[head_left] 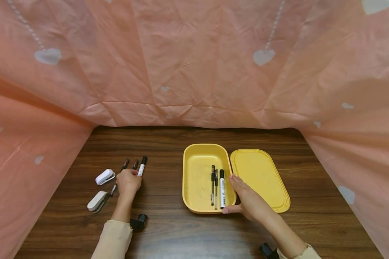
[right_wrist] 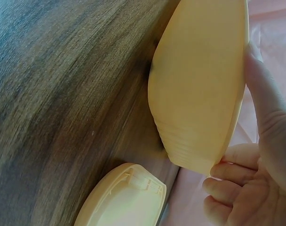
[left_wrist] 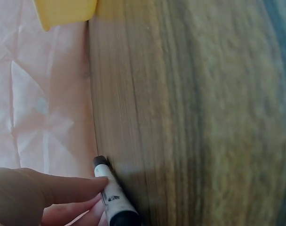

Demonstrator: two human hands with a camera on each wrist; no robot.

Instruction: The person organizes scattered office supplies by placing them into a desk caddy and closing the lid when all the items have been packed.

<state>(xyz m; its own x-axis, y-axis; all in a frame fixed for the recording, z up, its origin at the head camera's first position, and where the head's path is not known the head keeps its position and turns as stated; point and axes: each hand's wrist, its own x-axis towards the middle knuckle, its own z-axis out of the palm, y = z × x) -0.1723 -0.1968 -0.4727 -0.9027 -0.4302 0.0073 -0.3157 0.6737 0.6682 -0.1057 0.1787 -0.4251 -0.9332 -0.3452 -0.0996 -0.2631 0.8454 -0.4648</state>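
Note:
In the head view my left hand is over the left part of the table, pinching a black-capped white marker between thumb and fingers. The left wrist view shows this marker beneath the thumb. Two dark pens lie beside that hand, partly hidden by it. My right hand holds the near right corner of a yellow box, thumb at the front rim and fingers along the right side. Inside the box lie two black pens and another white marker.
A yellow lid lies flat just right of the box. Two white staplers are left of my left hand, one nearer than the other. A pink curtain with pale hearts encloses the wooden table at the back and sides.

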